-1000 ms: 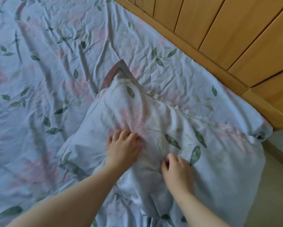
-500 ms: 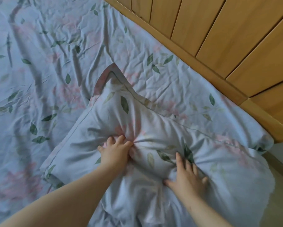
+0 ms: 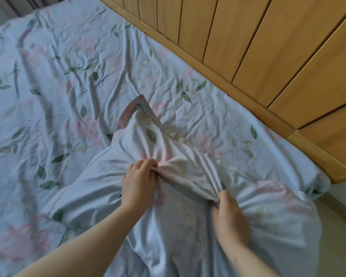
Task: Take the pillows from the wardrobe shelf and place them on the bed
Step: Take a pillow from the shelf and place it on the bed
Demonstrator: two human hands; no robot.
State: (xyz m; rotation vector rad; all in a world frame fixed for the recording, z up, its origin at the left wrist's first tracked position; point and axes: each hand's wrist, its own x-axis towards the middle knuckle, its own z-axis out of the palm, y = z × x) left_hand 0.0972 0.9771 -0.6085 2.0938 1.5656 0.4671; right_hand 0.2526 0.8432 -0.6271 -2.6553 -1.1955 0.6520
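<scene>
A pale blue pillow (image 3: 100,176) with pink flowers and green leaves lies on the bed (image 3: 48,86), whose sheet has the same print. Its far corner (image 3: 138,104) sticks up toward the headboard. My left hand (image 3: 138,182) grips a bunch of the pillowcase near the pillow's middle. My right hand (image 3: 228,214) grips another bunch of the fabric further right, and the cloth between my hands is pulled into tight folds. No wardrobe or other pillow is in view.
A wooden slatted headboard (image 3: 248,47) runs along the bed's right side, ending at a low wooden rail (image 3: 318,158). Pale floor (image 3: 340,236) shows at the lower right, beyond the bed's corner. A dark curtain or frame (image 3: 28,3) is at the top left.
My right hand went from lying flat on the pillow to gripping its fabric. My left hand kept its grip, and the pillow's middle has bunched up between my hands.
</scene>
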